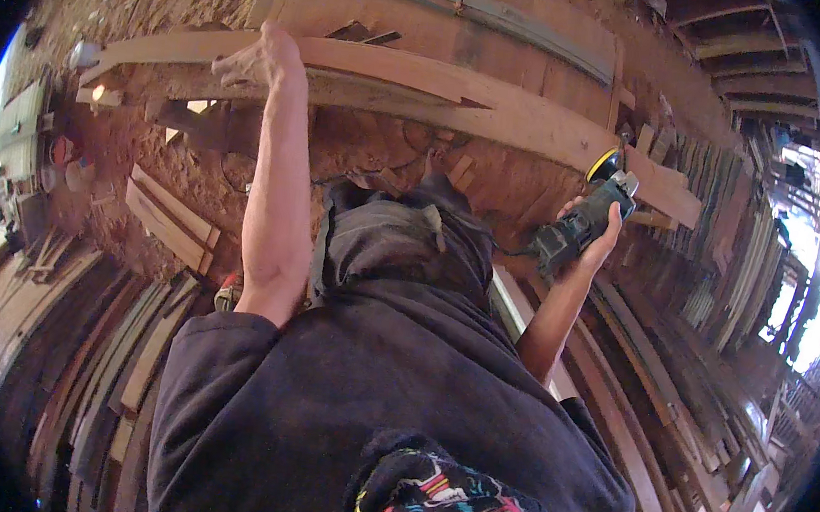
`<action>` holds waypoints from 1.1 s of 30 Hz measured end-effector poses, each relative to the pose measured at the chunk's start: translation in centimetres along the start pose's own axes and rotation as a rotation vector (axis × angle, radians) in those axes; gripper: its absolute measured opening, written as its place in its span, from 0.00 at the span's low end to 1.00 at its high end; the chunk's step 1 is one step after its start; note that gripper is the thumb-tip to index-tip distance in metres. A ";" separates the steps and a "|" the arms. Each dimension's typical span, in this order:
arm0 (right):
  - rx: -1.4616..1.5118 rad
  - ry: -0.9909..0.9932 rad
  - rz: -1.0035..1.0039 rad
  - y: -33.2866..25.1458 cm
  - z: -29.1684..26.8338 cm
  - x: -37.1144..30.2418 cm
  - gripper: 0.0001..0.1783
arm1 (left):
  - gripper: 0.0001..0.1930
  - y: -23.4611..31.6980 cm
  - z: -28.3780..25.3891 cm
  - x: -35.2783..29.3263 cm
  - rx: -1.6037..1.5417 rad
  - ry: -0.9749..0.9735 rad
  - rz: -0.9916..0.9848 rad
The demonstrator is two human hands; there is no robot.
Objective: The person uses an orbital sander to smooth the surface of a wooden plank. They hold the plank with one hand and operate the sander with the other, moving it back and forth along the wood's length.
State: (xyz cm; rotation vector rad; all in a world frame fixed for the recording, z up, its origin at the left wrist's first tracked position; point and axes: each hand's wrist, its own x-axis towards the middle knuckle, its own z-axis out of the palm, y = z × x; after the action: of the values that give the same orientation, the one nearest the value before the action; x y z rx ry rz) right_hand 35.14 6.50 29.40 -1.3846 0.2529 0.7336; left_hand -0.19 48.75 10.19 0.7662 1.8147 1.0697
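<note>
My right hand (605,239) is closed around the body of a dark angle grinder (574,232). The grinder carries a round yellow-and-black disc (605,165), which is beside the right part of a long wooden board (526,130). On the other side, my left hand (270,56) reaches out over the board's left part, palm bare and fingers spread apart. Whether those fingers touch the wood I cannot tell. A thinner wooden strip (387,62) with a pointed right end lies along the far side of the board.
Loose planks (172,218) lie on the reddish, dusty ground at left. Stacked timber (103,367) fills the lower left, and more long boards (650,390) lie at lower right. Upright slats (722,204) stand at right. A wide panel (531,63) lies beyond the board.
</note>
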 end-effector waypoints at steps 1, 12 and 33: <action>0.015 0.009 -0.022 0.4 -0.5 -0.1 0.35 | 0.31 1.1 0.3 -1.5 0.056 -0.012 -0.013; 0.098 0.049 -0.044 1.4 -1.9 0.9 0.35 | 0.34 5.9 0.9 -6.1 0.055 0.105 -0.001; 0.168 0.048 0.105 0.1 -4.6 3.7 0.34 | 0.29 5.6 -6.5 -10.2 -0.192 0.227 -0.244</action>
State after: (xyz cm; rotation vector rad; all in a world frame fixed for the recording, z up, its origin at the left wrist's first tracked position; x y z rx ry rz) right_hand 39.04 3.37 26.30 -1.2375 0.4183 0.7492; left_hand -1.20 40.53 20.55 0.3096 1.9023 1.1830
